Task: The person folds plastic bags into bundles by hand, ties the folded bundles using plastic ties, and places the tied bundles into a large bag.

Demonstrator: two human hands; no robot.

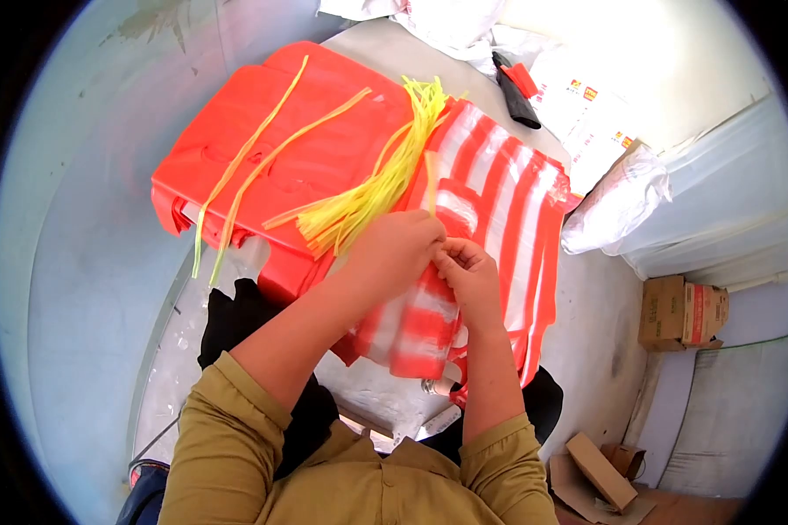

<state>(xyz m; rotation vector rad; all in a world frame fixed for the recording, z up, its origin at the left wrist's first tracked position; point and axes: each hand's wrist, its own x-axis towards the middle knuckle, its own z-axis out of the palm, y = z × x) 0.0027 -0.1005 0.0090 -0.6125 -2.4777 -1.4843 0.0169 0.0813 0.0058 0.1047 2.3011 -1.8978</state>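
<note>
My left hand (398,249) is closed in a pinch, with a narrow yellow plastic strip (431,179) rising from behind its fingers. Its fingertips meet those of my right hand (471,273), also pinched; whatever lies between the right fingers is hidden. Both hands are over a folded roll of red-and-white striped plastic bags (416,346). Under and beyond it spreads a larger stack of the striped bags (517,201). Left of the bags, a bundle of yellow strips (368,206) lies across a red plastic surface (263,122) with moulded edges.
Two loose yellow strips (249,179) hang over the red surface's left edge. A black object with a red band (517,92) rests beyond the bags. White plastic sacks (617,201) stand at the right. Cardboard boxes (665,311) and cardboard pieces (600,472) are on the floor.
</note>
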